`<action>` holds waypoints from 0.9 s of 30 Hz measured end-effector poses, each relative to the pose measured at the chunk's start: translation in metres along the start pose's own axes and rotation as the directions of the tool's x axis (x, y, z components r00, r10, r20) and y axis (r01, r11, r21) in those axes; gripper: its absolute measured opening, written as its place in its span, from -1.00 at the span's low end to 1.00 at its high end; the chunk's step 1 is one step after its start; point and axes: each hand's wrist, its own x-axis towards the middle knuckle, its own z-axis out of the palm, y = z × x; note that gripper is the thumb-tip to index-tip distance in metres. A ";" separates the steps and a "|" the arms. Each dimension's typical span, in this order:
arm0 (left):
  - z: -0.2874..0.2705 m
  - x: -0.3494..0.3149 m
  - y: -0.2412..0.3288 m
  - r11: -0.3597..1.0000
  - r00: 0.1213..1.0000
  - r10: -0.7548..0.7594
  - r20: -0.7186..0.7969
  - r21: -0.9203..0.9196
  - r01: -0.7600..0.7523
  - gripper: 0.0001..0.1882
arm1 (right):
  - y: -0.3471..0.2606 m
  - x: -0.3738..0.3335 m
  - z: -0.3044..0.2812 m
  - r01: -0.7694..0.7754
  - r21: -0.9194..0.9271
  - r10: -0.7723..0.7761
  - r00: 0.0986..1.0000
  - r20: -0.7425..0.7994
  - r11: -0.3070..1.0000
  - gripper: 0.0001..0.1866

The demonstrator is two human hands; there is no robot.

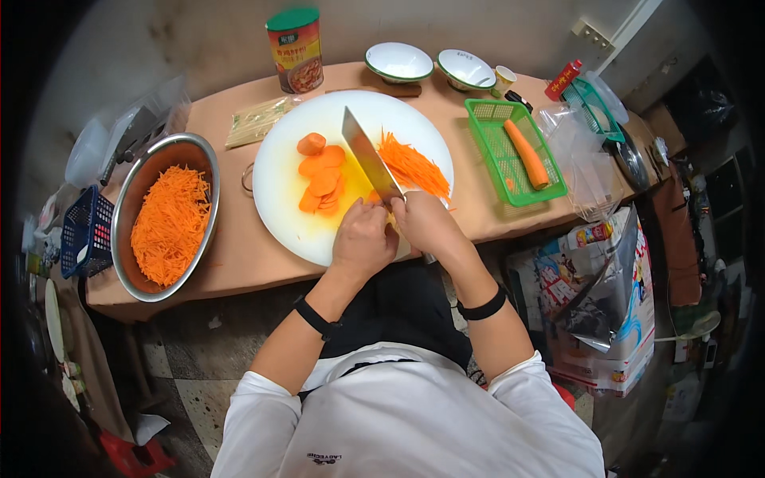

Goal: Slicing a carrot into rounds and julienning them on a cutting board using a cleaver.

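My right hand (427, 223) grips a kitchen knife (371, 156) with a broad blade that slants up and left over the round white cutting board (279, 209). Close beside the blade, my left hand (364, 235) is closed, its curled fingertips on a bit of carrot (373, 196) that mostly hides beneath them. Carrot slices (323, 172) lie in an overlapping pile left of the knife. To its right rests a heap of thin carrot shreds (412, 163). Yellow-orange juice stains the middle of the board.
A steel bowl (209, 231) of shredded carrot (170, 223) stands left. At right, a green basket (510, 193) holds a whole carrot (526, 154). Behind are a green-lidded can (296, 54), two white bowls (399, 60) and a packet of sticks (256, 123). Plastic bags (586, 167) lie right.
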 end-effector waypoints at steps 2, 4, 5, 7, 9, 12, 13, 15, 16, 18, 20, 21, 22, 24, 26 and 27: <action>0.003 -0.001 0.001 0.999 0.999 -0.008 0.038 0.034 0.006 -0.76 | 0.007 0.004 0.001 0.012 -0.009 -0.013 0.998 -0.056 1.000 -0.51; 0.002 -0.001 0.002 0.996 0.999 0.025 0.046 0.081 -0.029 -0.62 | 0.013 0.001 -0.003 0.019 -0.022 -0.021 0.994 -0.108 1.000 -0.53; 0.001 -0.001 0.002 0.996 0.999 0.027 0.045 0.082 -0.031 -0.62 | 0.015 -0.004 -0.004 0.026 -0.012 -0.027 0.992 -0.125 1.000 -0.53; -0.002 0.000 0.004 0.998 0.999 0.021 0.038 0.065 -0.023 -0.60 | 0.013 -0.015 -0.009 0.031 -0.005 -0.032 0.989 -0.144 0.999 -0.53; -0.002 -0.002 0.003 0.997 0.999 0.015 0.037 0.072 -0.018 -0.60 | 0.003 -0.029 -0.017 0.007 -0.010 -0.008 0.999 -0.050 1.000 -0.54; 0.001 -0.004 -0.001 0.997 0.998 -0.030 0.051 0.068 0.027 -0.63 | -0.006 -0.040 -0.020 -0.050 0.004 0.050 0.997 0.059 0.999 -0.55; 0.001 -0.004 0.000 0.996 0.995 -0.072 0.075 0.051 0.068 -0.66 | -0.004 -0.043 -0.019 -0.051 0.003 0.050 0.997 0.058 0.999 -0.55; 0.003 -0.004 0.000 0.996 0.997 -0.057 0.061 0.073 0.053 -0.66 | -0.001 -0.046 -0.016 0.017 -0.023 -0.016 1.000 0.014 1.000 -0.55; 0.003 -0.004 0.000 0.995 0.998 -0.042 0.047 0.095 0.037 -0.66 | 0.001 -0.047 -0.014 0.016 -0.024 -0.016 1.000 0.014 1.000 -0.55; 0.003 -0.003 0.000 0.996 0.998 -0.032 0.057 0.088 0.027 -0.66 | 0.005 -0.048 -0.011 0.082 -0.003 -0.082 0.997 -0.005 0.997 -0.53; 0.002 -0.003 0.000 0.997 0.997 -0.023 0.067 0.081 0.017 -0.66 | 0.003 -0.049 -0.010 0.065 0.014 -0.065 0.998 0.006 0.998 -0.54; 0.002 -0.003 0.000 0.997 0.997 -0.014 0.077 0.075 0.009 -0.65 | 0.001 -0.049 -0.010 0.048 0.032 -0.048 0.999 0.015 0.998 -0.54; 0.001 -0.003 0.001 0.998 0.996 -0.007 0.087 0.069 0.001 -0.63 | -0.002 -0.049 -0.011 0.048 0.032 -0.048 0.999 0.017 0.998 -0.54; -0.001 -0.003 0.001 0.998 0.996 -0.002 0.086 0.062 -0.004 -0.63 | -0.011 -0.049 -0.015 -0.036 0.113 0.023 0.994 0.110 0.993 -0.54; 0.000 -0.003 0.001 0.999 0.996 0.009 0.087 0.048 -0.013 -0.62 | -0.015 -0.050 -0.016 -0.050 0.138 0.033 0.992 0.122 0.989 -0.54; 0.000 -0.004 0.001 0.999 0.996 0.016 0.090 0.048 -0.020 -0.61 | -0.016 -0.050 -0.016 -0.062 0.163 0.040 0.990 0.135 0.985 -0.55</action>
